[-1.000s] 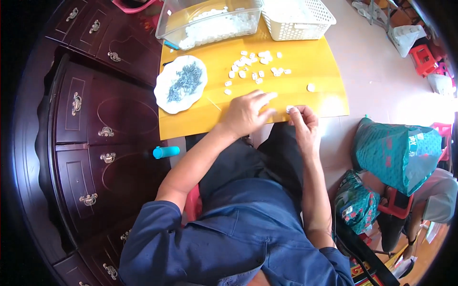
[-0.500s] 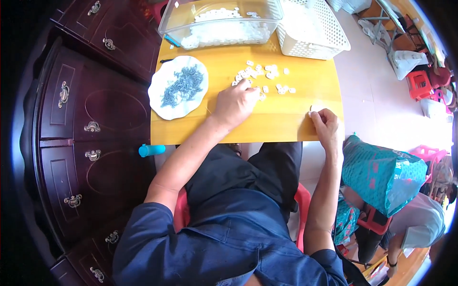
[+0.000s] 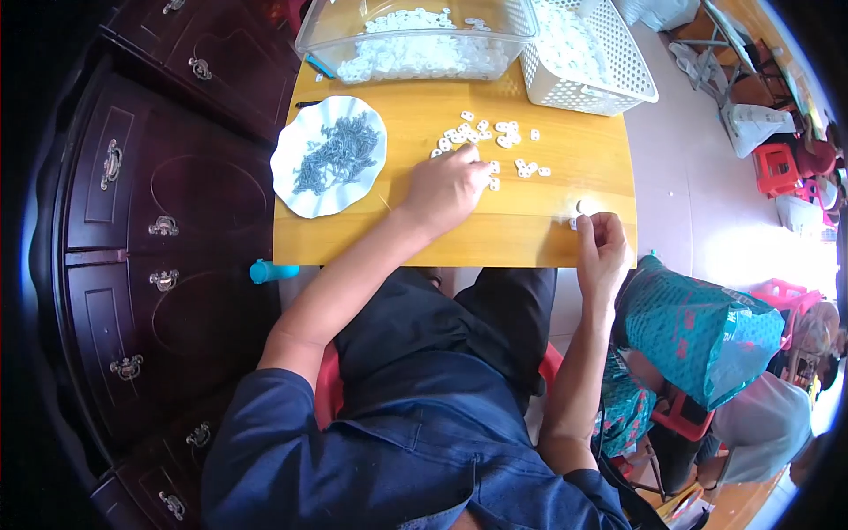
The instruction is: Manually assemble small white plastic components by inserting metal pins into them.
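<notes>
My left hand (image 3: 448,188) is over the middle of the yellow table with its fingers curled down and together among small white plastic pieces (image 3: 459,135), each with dark holes. What its fingertips hold, if anything, is hidden. Near the table's front right corner is my right hand (image 3: 605,252), thumb and fingers slightly apart. Just beside its thumb lies a small white piece (image 3: 573,223), and a round white piece (image 3: 584,206) is a little farther off. To the left, a white scalloped plate (image 3: 291,193) carries a heap of grey metal screws or pins (image 3: 338,152).
A clear plastic bin (image 3: 424,46) and a white perforated basket (image 3: 590,99), both holding white pieces, stand at the table's far edge. Dark wooden cabinets (image 3: 190,203) flank the left. A teal bag (image 3: 698,331) and a seated person (image 3: 764,433) are at the right.
My right hand has moved slightly down and its fingers have parted from a small white piece, now on the table. My left hand has shifted a little to the right, still curled.
</notes>
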`<state>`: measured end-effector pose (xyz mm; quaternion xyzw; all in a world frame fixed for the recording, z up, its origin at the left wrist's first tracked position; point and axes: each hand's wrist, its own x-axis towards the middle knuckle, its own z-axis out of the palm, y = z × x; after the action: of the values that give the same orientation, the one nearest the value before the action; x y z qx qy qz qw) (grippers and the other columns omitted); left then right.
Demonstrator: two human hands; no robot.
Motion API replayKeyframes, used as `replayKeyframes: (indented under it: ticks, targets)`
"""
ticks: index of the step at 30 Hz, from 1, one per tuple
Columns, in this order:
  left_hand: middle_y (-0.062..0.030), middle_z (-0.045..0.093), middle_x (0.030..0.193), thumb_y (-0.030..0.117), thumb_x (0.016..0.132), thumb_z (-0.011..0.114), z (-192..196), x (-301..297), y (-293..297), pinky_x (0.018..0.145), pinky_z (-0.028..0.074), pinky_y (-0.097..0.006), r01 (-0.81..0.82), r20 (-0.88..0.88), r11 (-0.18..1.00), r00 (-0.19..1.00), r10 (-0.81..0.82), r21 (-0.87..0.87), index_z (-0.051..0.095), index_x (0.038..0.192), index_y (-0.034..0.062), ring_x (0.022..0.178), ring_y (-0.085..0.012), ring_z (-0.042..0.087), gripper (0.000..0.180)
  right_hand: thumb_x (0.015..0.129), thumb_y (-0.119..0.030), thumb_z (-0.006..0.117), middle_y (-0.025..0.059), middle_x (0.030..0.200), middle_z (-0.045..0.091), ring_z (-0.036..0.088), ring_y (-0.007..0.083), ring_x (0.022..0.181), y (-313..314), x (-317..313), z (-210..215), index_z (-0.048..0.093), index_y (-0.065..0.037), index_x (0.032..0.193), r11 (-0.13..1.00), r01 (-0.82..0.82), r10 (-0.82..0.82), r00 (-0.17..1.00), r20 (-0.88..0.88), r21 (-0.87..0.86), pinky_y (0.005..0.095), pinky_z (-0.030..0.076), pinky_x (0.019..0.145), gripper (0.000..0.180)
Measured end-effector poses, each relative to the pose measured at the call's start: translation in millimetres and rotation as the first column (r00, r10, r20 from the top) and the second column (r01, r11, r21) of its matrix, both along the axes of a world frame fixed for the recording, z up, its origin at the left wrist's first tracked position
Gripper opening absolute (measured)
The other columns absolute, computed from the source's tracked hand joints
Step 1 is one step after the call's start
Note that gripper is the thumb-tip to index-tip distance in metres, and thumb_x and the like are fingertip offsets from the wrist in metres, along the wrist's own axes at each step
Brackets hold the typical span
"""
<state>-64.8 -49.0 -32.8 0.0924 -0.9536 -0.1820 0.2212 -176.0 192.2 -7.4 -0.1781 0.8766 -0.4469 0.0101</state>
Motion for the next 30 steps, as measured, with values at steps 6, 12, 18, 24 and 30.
replayKeyframes:
  ticks: [6, 12, 18, 24, 30]
  targets:
    - [-0.0098, 0.064, 0.090, 0.014, 0.091, 0.058, 10.9, -8.3, 2.7, 0.066, 0.057, -0.044, 0.052, 0.060, 0.998, 0.997, -0.050, -0.024, 0.069, 0.089, 0.0079, 0.081, -0.0294, 0.070, 0.012, 0.095, -0.017, 0.073, -0.0042, 0.067, 0.053, 0.044, 0.0034, 0.062, -9.8, 18.8, 13.8, 0.062, -0.004, 0.088, 0.998, -0.034, 0.035, 0.999, 0.029, -0.052, 0.0214, 0.038, 0.057, 0.018]
    - [-0.0151, 0.066, 0.093, 0.017, 0.090, 0.058, 7.4, -6.0, 0.6, 0.066, 0.057, -0.046, 0.022, 0.045, 1.000, 0.999, -0.022, -0.010, 0.063, 0.088, 0.0047, 0.076, -0.0339, 0.070, 0.014, 0.095, -0.014, 0.072, -0.0036, 0.068, 0.053, 0.046, 0.0039, 0.063, -26.7, 32.0, 18.9, 0.062, -0.003, 0.088, 0.983, -0.153, 0.155, 0.988, 0.020, -0.106, 0.0209, 0.039, 0.058, 0.017]
    - [-0.0132, 0.065, 0.074, 0.002, 0.084, 0.066, 36.4, 35.1, -12.1, 0.058, 0.053, -0.040, 0.056, -0.177, 0.872, 0.984, 0.035, 0.485, 0.058, 0.087, 0.0036, 0.065, -0.0285, 0.069, 0.009, 0.090, -0.010, 0.072, 0.0101, 0.079, 0.069, 0.065, 0.0189, 0.061, -52.4, 42.0, 7.9, 0.066, -0.004, 0.092, 0.936, -0.351, 0.351, 0.936, -0.010, -0.029, 0.0319, 0.051, 0.060, 0.009]
    - [-0.0052, 0.065, 0.073, -0.004, 0.087, 0.064, 31.8, 73.0, -17.6, 0.056, 0.049, -0.027, 0.007, -0.151, 0.720, 0.979, 0.135, 0.694, 0.056, 0.085, 0.0005, 0.059, -0.0095, 0.061, 0.010, 0.089, -0.013, 0.071, 0.0103, 0.089, 0.070, 0.070, 0.0314, 0.074, -100.2, 41.5, -6.0, 0.071, -0.008, 0.099, 0.895, -0.439, 0.447, 0.883, -0.141, 0.081, 0.0401, 0.055, 0.067, 0.011]
    - [0.0008, 0.066, 0.084, -0.008, 0.092, 0.061, 24.5, 95.3, -20.5, 0.062, 0.046, -0.019, 0.041, -0.193, 0.690, 0.970, 0.144, 0.723, 0.065, 0.098, -0.0013, 0.070, -0.0003, 0.056, 0.010, 0.090, -0.016, 0.069, 0.0094, 0.095, 0.069, 0.070, 0.0322, 0.081, -123.3, 35.4, -5.4, 0.073, -0.011, 0.105, 0.869, -0.427, 0.484, 0.840, -0.247, 0.249, 0.0424, 0.057, 0.071, 0.016]
